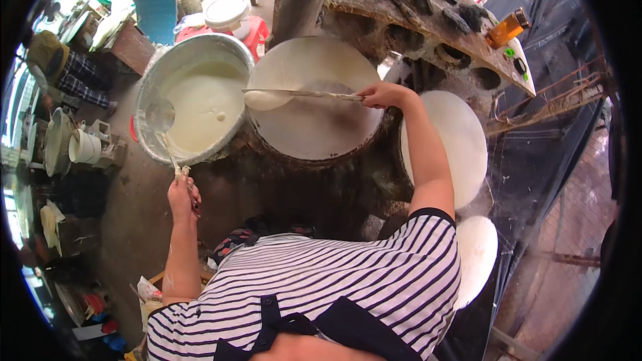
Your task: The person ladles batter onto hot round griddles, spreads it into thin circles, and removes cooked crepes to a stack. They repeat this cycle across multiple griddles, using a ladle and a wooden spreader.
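Note:
A ladle (160, 115) with a round bowl dips into pale batter (200, 97) in a big metal basin (148, 135) at the left. My left hand (184, 195) is closed around its batter-smeared handle, outside the basin's near rim. Stretched forward, my right hand (386, 95) grips one end of a long, thin stick-handled tool (321, 95). It spans a wide round griddle (321, 132). Beside the stick's left end is a pale rounded shape (267, 99); I cannot tell whether it is a blade or batter. A whitish film coats part of the griddle.
To the right are two more round surfaces, a white disc (447, 147) and a nearer white disc (476, 261). A soot-marked ledge (428, 27) with holes carries an amber bottle (508, 28). Far left stands another person (73, 67), near a white bucket (85, 146).

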`<move>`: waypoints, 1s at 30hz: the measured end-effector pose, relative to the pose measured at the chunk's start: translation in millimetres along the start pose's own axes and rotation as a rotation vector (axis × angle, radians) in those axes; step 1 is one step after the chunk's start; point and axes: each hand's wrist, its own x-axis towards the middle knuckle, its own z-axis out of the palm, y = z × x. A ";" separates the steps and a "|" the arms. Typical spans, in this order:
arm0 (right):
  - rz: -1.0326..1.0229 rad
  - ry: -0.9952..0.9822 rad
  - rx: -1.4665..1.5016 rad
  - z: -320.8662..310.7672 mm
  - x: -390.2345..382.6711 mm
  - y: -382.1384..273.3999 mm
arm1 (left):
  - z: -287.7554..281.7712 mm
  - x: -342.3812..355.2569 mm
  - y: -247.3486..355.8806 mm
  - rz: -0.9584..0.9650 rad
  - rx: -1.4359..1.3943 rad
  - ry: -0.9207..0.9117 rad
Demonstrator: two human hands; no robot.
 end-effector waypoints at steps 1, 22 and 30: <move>-0.016 0.080 -0.003 9.3 -13.1 10.1 | -4.2 2.1 -1.0 -0.011 0.011 -0.014; -0.156 0.897 1.565 435.6 123.6 -185.8 | -106.7 130.0 16.3 -0.182 0.170 -0.404; -0.141 1.009 1.354 416.9 167.9 -187.4 | -119.6 137.9 10.5 -0.203 0.239 -0.411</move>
